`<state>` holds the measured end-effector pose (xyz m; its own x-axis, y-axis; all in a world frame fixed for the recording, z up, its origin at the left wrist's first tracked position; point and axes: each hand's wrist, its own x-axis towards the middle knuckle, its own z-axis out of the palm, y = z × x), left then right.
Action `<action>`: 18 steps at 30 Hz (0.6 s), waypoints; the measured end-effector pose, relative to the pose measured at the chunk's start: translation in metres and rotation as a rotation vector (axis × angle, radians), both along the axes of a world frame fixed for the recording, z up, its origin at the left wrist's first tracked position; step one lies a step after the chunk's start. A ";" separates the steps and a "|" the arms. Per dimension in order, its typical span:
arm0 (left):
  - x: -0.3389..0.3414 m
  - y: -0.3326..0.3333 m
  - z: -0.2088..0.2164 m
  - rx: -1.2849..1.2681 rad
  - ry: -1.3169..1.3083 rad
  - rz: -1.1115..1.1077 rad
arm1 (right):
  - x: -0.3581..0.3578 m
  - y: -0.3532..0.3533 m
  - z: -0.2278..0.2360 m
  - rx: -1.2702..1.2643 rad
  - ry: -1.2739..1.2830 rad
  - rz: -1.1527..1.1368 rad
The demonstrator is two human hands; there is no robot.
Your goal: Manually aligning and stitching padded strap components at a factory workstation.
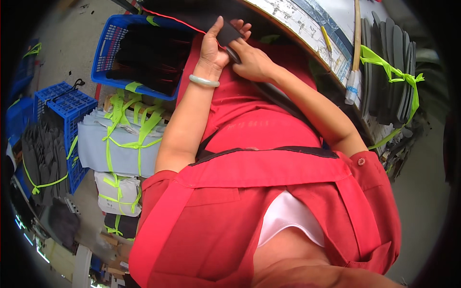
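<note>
Near the top middle, above my lap, I hold a small dark flat piece (228, 33) between both hands. My left hand (212, 52), with a pale bangle (204, 81) on its wrist, is closed around the piece, the thumb on one side and the fingertips showing beyond it. My right hand (254, 62) pinches the piece's near end, its fingers bent inward. A narrow dark grey strip (234, 55) shows under the right fingers; I cannot make out whether it belongs to the same piece. Just beyond the left hand lies black material (185, 13) with a red edge.
Left of my lap stands a blue crate (97, 67) with dark pieces inside. Bundles tied with green strips, one of pale sheets (93, 141), are beside it. At right is a worktable (307, 36) with a yellow-handled tool (326, 38), a brush (354, 79) and tied grey pieces (391, 67).
</note>
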<state>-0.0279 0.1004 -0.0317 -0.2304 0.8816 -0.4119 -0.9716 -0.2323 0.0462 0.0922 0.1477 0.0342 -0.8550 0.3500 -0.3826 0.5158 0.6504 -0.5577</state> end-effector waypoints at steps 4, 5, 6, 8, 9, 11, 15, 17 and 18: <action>-0.001 0.001 -0.035 0.029 -0.017 0.039 | -0.017 0.003 0.004 -0.052 -0.042 0.041; -0.006 0.009 -0.031 0.074 0.020 0.047 | -0.036 0.015 0.001 -0.068 -0.215 0.049; -0.009 0.008 -0.028 0.077 -0.028 0.065 | -0.042 0.019 -0.005 -0.034 -0.121 0.077; -0.009 0.005 -0.023 0.048 0.017 0.018 | -0.033 0.015 -0.008 -0.050 -0.049 0.062; -0.010 0.003 -0.022 0.020 0.064 -0.017 | -0.026 0.010 -0.007 -0.065 0.024 0.060; -0.005 0.000 -0.022 0.117 -0.066 -0.004 | 0.005 -0.007 -0.002 -0.002 0.211 0.050; -0.006 0.006 -0.022 0.159 -0.024 0.025 | -0.026 0.008 0.009 -0.008 -0.075 0.015; -0.005 0.005 -0.025 0.080 -0.001 0.007 | -0.038 0.016 -0.007 0.045 -0.122 0.070; -0.004 0.001 -0.016 0.079 -0.001 0.002 | -0.034 0.014 -0.005 0.043 -0.122 0.065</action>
